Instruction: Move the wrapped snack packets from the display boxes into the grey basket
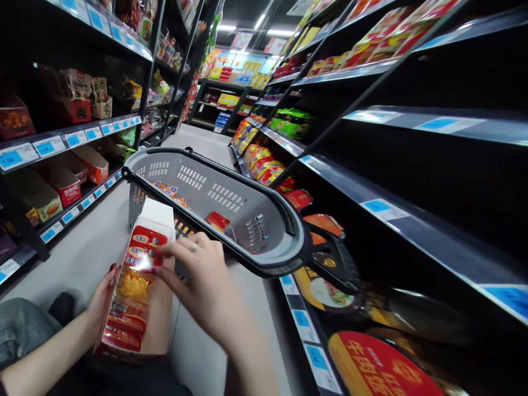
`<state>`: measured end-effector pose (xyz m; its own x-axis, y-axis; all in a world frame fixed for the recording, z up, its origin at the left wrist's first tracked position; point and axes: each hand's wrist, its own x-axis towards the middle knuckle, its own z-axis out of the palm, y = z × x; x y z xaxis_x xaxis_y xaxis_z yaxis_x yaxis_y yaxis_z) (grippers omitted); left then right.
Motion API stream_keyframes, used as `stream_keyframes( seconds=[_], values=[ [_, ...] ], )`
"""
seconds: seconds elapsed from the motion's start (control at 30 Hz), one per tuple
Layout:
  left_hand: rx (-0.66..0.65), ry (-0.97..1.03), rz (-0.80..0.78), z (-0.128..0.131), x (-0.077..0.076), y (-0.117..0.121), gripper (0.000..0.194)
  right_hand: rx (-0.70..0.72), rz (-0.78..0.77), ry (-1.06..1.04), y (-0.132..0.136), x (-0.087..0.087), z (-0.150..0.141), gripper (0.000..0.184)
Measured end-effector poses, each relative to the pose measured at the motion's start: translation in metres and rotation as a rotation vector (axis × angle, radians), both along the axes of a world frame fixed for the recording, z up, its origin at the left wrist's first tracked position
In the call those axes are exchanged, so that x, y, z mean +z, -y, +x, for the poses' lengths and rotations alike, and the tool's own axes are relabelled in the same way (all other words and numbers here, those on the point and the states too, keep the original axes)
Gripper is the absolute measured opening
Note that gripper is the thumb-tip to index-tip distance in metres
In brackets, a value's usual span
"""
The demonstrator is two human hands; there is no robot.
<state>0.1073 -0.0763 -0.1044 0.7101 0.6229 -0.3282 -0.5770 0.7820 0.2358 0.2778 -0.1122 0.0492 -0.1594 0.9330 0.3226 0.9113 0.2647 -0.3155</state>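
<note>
An open-topped cardboard display box (160, 322) is tilted in front of me, its pale flap raised at the far end. Red snack packets (134, 286) with clear windows stand in a row inside it. My left hand (102, 297) is closed around the box's left side, its fingers mostly hidden behind it. Over the box's right edge reaches my right hand (204, 275), thumb and fingers pinching at the edge of a packet near the far end. Just beyond is a grey shopping basket (193, 179) holding orange-and-white packets (169, 190) and a red packet (218, 221).
Shelves with price tags (74, 138) and boxed snacks flank the left side. On the right, a long shelf edge (383, 212) runs close by, with red-lidded food tubs (375, 363) low down. The basket's black handle (330, 269) juts toward that shelf. Pale floor (202, 135) leads down the aisle.
</note>
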Motion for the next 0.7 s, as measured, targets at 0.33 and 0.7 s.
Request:
stream_keyframes(
  seconds=[0.33,0.7],
  values=[
    [0.051,-0.174,-0.175,0.002,0.001,0.001,0.051,-0.210,-0.230,0.340,-0.015,-0.025,-0.031,0.031],
    [0.060,-0.153,-0.135,0.002,0.001,0.000,0.052,-0.165,-0.239,0.326,-0.016,-0.036,-0.042,0.042]
  ],
)
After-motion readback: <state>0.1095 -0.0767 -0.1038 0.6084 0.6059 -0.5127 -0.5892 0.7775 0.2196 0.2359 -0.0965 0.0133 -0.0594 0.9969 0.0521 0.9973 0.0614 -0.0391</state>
